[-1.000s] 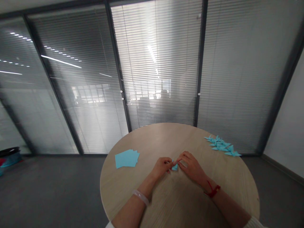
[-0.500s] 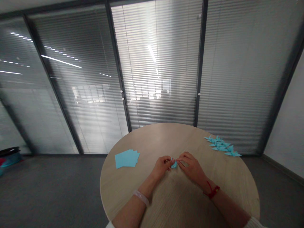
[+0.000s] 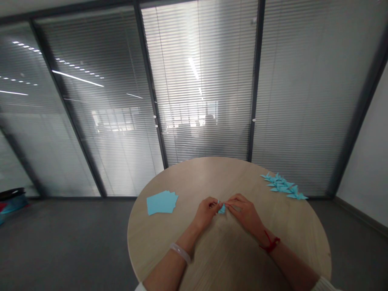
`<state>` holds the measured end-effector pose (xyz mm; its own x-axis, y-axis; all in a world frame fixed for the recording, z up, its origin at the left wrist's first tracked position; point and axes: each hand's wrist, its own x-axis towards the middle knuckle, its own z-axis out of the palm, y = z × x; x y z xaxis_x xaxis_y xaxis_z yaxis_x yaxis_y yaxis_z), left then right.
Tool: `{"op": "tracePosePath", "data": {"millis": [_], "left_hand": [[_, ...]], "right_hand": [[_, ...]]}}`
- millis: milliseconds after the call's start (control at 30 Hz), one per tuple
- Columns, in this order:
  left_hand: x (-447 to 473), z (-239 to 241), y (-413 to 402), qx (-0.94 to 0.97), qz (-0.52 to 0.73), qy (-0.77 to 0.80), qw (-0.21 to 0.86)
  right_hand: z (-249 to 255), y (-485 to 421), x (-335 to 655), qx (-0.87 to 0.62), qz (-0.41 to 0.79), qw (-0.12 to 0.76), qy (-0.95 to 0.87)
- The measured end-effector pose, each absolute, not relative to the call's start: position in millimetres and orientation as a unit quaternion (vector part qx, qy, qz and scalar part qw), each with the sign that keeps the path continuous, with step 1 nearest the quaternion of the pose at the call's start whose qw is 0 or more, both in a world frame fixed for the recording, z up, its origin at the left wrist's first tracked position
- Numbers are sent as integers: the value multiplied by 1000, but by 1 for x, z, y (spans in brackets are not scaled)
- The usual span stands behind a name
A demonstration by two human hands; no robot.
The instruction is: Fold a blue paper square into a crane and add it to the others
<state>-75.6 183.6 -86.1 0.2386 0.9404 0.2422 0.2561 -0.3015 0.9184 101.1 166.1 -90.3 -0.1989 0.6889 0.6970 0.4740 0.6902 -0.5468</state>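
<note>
A small piece of folded blue paper is between my two hands, just above the middle of the table. My left hand pinches it from the left with thumb and fingers. From the other side, my right hand has its thumb and fingertips closed on the paper's right edge. Fingers cover much of the paper, so its exact folds are hidden. Left of my hands lies a loose stack of flat blue paper sheets. Several folded blue paper cranes lie in a cluster at the table's right far edge.
The round wooden table has its curved edge in view on both sides. Beyond it stands a glass partition with blinds. A dark and blue object is on the floor at far left.
Both hands stay in nearly the same place. My fingers have shifted slightly around the folded paper, the left ones rising a little. The stack and the cranes have not moved.
</note>
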Motion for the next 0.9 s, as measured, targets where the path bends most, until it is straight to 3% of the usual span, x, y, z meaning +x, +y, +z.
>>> {"op": "tracePosePath", "data": {"millis": [500, 900], "left_hand": [[-77, -79, 178, 742, 445, 428, 262], [-76, -80, 174, 791, 418, 400, 200]], "right_hand": [[-89, 168, 97, -426, 266, 503, -703], [-88, 166, 98, -440, 204, 481, -731]]}}
